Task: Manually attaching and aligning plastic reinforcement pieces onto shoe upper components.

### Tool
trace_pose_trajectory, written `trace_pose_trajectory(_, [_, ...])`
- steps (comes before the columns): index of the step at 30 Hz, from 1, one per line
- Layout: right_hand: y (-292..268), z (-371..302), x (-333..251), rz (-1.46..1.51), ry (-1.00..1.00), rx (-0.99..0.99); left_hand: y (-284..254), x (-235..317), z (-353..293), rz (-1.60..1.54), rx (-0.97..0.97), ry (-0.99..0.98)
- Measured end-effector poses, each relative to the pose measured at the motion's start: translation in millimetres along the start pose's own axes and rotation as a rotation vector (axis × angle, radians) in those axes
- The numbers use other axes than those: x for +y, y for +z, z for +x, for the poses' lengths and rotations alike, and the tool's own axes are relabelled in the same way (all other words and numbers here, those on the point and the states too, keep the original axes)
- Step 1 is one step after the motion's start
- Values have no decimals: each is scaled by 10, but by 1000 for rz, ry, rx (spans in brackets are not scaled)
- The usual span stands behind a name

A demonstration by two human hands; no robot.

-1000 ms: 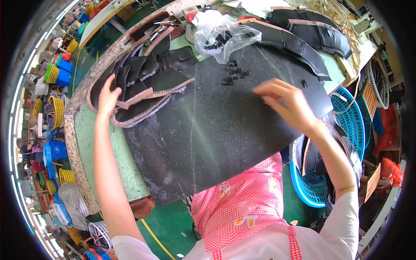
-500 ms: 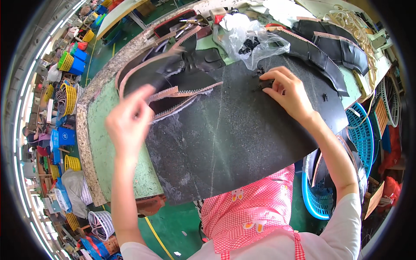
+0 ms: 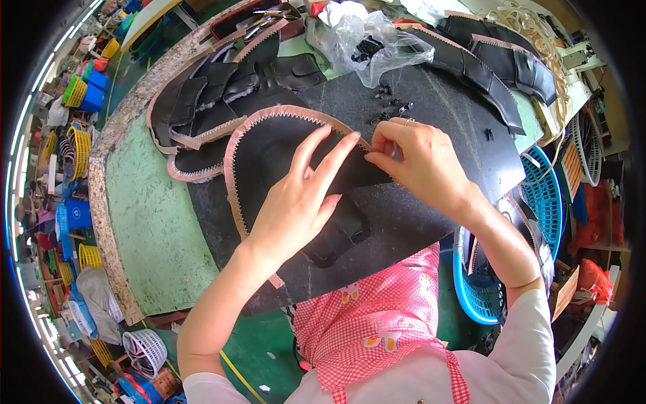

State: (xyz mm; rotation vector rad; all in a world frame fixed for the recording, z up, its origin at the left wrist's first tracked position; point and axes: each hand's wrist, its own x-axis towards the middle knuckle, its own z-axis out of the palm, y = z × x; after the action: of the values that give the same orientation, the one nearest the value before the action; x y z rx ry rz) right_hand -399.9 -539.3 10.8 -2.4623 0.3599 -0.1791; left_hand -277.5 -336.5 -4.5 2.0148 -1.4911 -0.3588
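A curved black leather piece (image 3: 259, 168) with a pinkish-tan zigzag-stitched edge lies on the dark sheet in front of me. My left hand (image 3: 293, 202) rests over it, fingers stretched and apart, the tips close to the far edge. At that edge's right end my right hand (image 3: 420, 158) pinches the piece between thumb and bent fingers; whether a small part is also in the pinch is hidden. Just beyond the right hand sit several small black parts (image 3: 397, 106), and another small black part (image 3: 490, 135) lies farther right.
More stitched black leather pieces lie at the left (image 3: 178, 108) and far right (image 3: 464, 67). A clear plastic bag (image 3: 373, 50) with black contents stands at the back, near a tray of tools (image 3: 256, 20). A blue basket (image 3: 481, 296) stands below the table's right side.
A leather piece from the left pile now lies before me on the dark sheet. My left hand has moved right onto it; my right hand has come down from the small black parts to its edge.
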Motion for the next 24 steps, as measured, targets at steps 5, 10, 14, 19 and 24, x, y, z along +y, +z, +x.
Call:
trace_pose_trajectory(5, [28, -113, -230, 340, -146, -15, -7, -50, 147, -34, 20, 90])
trace_pose_trajectory(10, [232, -27, 81, 581, -9, -111, 69, -317, 122, -203, 252, 285])
trace_pose_trajectory(14, [275, -49, 14, 552, 21, -108, 29, -505, 44, -454, 321, 309])
trace_pose_trajectory(19, [457, -110, -148, 195, -138, -53, 37, -492, -75, -517, 281, 62])
trace_pose_trajectory(24, [468, -164, -20, 234, -225, 4, -163, -123, -54, -197, 33, -97])
